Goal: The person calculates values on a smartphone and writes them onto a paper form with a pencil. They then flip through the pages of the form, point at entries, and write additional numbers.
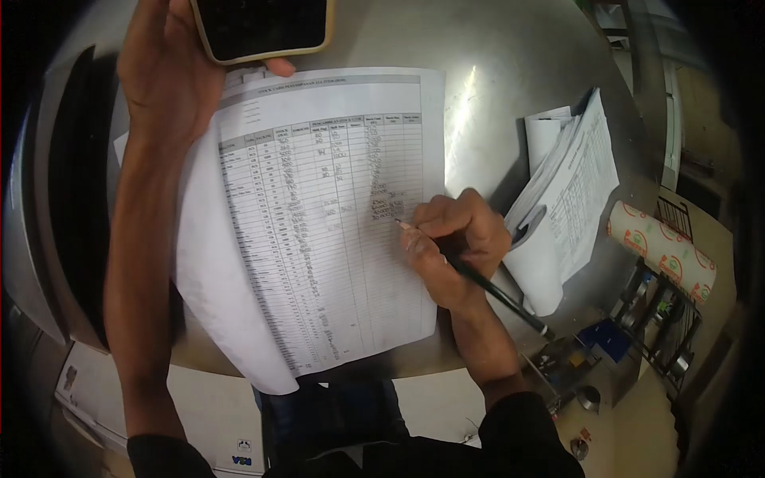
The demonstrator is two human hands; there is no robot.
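A printed stock form [343, 263] with handwritten figures lies on the steel table, its left pages curled over. My right hand [458, 243] pinches a dark green pencil [502, 295], whose tip is at the handwritten column on the right of the form. Above the form's top left corner, my left hand [171, 80] holds a phone [263, 28] with a dark screen and a pale yellow case. The fingers of that hand are mostly hidden behind the phone, with one fingertip showing below it.
A second stack of papers [566, 191] lies on the steel table [382, 40] at the right, partly curled. Beyond the table's right edge are a patterned roll [661, 251], a dark wire rack [657, 319] and a blue item [607, 340]. White appliance surfaces show below.
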